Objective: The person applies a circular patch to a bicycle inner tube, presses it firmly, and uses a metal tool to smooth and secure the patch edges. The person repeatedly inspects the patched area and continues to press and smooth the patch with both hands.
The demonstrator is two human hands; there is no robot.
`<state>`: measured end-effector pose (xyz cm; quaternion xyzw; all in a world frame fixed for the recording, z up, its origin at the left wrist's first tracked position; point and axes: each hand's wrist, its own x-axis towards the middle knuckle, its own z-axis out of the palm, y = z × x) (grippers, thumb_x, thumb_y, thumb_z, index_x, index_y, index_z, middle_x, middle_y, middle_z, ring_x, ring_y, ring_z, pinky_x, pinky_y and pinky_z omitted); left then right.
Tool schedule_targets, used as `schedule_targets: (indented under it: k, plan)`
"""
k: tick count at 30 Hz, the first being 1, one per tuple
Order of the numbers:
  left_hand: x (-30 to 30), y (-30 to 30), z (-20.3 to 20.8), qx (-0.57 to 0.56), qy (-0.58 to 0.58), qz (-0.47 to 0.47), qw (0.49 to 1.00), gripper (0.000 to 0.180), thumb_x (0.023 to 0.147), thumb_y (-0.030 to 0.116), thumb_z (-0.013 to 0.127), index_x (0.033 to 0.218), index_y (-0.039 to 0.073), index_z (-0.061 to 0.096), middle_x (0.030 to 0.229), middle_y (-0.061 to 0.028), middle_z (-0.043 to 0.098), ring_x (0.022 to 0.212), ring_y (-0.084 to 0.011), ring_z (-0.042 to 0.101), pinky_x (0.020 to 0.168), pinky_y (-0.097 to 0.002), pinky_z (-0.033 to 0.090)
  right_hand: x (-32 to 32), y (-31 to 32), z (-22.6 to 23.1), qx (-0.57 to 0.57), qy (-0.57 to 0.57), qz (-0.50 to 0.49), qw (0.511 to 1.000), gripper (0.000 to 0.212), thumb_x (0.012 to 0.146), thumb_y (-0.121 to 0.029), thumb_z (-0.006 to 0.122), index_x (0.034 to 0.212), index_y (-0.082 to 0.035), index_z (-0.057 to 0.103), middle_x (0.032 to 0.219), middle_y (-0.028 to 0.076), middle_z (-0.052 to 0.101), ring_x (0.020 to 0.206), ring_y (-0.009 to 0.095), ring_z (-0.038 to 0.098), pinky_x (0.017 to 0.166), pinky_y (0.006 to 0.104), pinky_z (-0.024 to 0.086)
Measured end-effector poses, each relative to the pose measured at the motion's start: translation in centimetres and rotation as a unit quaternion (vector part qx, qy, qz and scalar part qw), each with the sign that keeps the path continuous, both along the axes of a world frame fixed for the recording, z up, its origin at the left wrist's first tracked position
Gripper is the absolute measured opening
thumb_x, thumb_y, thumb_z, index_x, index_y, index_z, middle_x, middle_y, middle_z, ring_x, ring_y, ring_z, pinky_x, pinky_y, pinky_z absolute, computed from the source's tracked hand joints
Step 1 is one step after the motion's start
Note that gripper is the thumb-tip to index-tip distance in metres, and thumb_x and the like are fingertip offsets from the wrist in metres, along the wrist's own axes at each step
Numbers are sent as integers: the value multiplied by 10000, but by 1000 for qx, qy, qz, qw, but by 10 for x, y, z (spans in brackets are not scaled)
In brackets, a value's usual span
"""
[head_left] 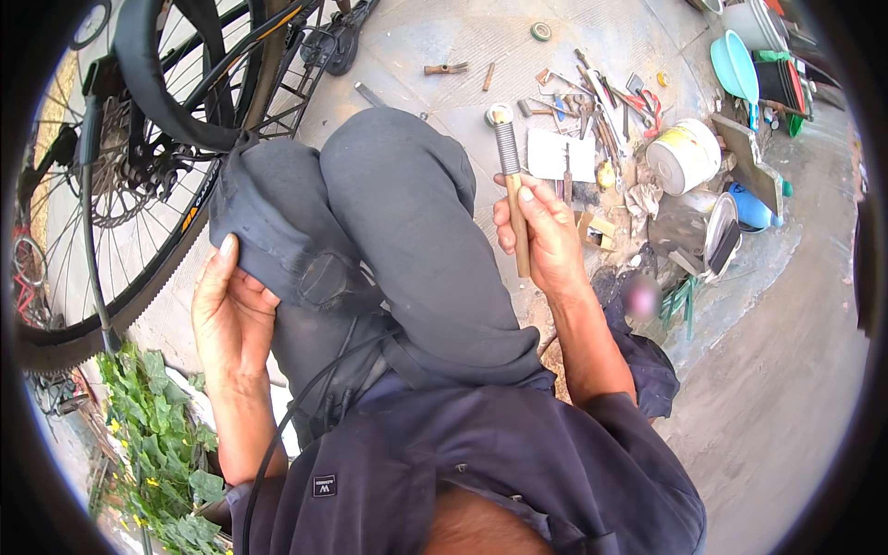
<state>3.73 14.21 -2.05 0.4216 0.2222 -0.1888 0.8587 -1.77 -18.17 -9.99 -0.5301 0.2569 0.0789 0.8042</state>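
My right hand [546,236] grips a long tool [511,176] by its brown wooden handle. The tool's grey ribbed metal shaft points up and away, ending in a round head. My left hand [229,310] rests flat on my left knee, on the dark grey trouser fabric, holding nothing. A bicycle wheel [139,231] with its black tyre and disc rotor stands just left of my knees, the tyre touching the trouser leg.
Several hand tools [592,102] lie scattered on the concrete ahead. A white bucket [683,155], a teal basin [735,65], a metal tin [684,227] and a tape roll [540,31] stand at upper right. Green leafy plants [157,444] grow at lower left.
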Motion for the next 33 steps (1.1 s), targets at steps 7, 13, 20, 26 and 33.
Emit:
schedule_targets:
  k: [7, 13, 20, 26, 33]
  plan:
    - [-1, -4, -5, 17, -20, -6, 1000, 202, 973, 172, 571, 1116, 36, 614, 1100, -119, 691, 980, -234, 699, 847, -406, 580, -25, 32, 17, -456, -180, 101, 866, 375, 936, -57, 599, 1309, -24, 573, 1015, 109, 632, 872, 189, 601, 799, 302, 478]
    - [-5, -8, -3, 23, -13, 25, 999, 220, 943, 170, 621, 1076, -6, 626, 1014, -115, 701, 893, -197, 700, 775, -351, 575, -81, 21, 22, -480, -108, 155, 856, 354, 953, -66, 585, 1297, 14, 572, 1016, 101, 632, 918, 166, 597, 824, 266, 466]
    - [-8, -13, 4, 9, -36, -3, 999, 252, 970, 245, 586, 1051, 13, 645, 965, -111, 719, 876, -206, 716, 773, -367, 592, -55, 46, 70, -295, -130, 48, 946, 412, 959, -73, 586, 1353, 25, 518, 929, 110, 644, 643, 83, 544, 510, 205, 445]
    - [-11, -12, 0, -13, -26, 12, 999, 299, 978, 276, 573, 1075, 3, 648, 969, -109, 719, 881, -212, 715, 784, -372, 588, -21, 100, 93, -270, -185, 126, 937, 416, 923, 1, 604, 1334, 14, 540, 991, 126, 671, 622, 82, 572, 485, 191, 449]
    - [-17, -16, -3, -29, -52, 37, 998, 277, 985, 272, 569, 1079, 28, 660, 989, -93, 714, 866, -189, 701, 761, -355, 580, -1, 117, 90, -375, -231, 169, 882, 382, 884, 50, 632, 1263, 5, 614, 951, 103, 664, 710, 101, 578, 601, 222, 455]
